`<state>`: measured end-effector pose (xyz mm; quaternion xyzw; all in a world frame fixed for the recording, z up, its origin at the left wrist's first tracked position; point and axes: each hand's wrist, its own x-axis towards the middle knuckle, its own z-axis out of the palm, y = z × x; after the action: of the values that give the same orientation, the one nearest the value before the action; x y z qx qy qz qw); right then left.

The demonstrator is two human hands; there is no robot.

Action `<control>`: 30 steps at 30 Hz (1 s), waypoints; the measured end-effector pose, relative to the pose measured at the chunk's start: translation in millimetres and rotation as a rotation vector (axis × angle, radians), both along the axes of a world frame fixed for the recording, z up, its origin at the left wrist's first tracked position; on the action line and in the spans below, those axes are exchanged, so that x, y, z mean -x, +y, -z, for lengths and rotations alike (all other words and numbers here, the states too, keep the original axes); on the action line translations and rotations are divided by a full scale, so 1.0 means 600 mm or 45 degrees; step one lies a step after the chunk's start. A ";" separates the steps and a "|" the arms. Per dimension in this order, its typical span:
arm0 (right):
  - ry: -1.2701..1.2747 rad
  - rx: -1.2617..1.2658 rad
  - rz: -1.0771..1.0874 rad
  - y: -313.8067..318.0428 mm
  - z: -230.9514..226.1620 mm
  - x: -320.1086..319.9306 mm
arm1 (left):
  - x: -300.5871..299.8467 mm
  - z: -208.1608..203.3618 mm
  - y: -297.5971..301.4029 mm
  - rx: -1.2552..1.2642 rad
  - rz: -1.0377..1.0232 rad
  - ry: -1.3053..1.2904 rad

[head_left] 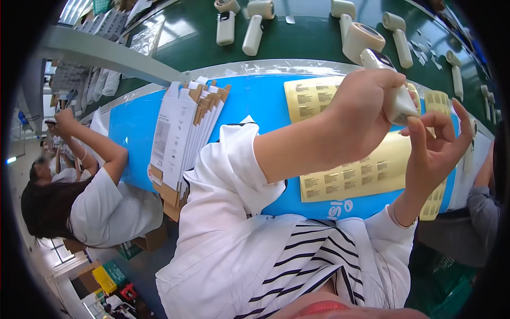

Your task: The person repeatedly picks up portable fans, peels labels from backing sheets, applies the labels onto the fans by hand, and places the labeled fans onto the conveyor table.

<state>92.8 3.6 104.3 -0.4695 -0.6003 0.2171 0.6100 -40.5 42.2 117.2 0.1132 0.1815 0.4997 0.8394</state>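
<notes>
Blue-covered bench [130,137]; co-worker [114,210] at left edge.
Left fingers [389,80] clamped on white handheld device [402,105]; right fingers' [440,122] grip unclear.

- The left hand [366,109] hides part of the white device [400,110] from me.
- I can't read the yellow sheet [356,178]; its print is too small.
- Rim cuts off a grey sleeve [484,210].

Bright light, strongly bent edges
</notes>
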 end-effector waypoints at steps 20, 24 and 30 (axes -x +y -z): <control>-0.046 0.134 -0.023 -0.021 0.055 -0.051 | 0.271 0.199 0.277 -0.395 -0.626 3.493; -0.127 0.051 -0.068 -0.017 0.054 -0.051 | 0.375 0.216 0.277 -0.445 -0.346 3.280; -0.286 0.210 0.109 -0.040 0.075 -0.109 | 0.201 0.074 0.153 -0.612 -0.286 1.160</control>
<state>158.1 -20.4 59.1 -0.5646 -0.6243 0.1857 0.5069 -161.0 134.3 73.0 0.4882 0.4192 0.5143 0.5670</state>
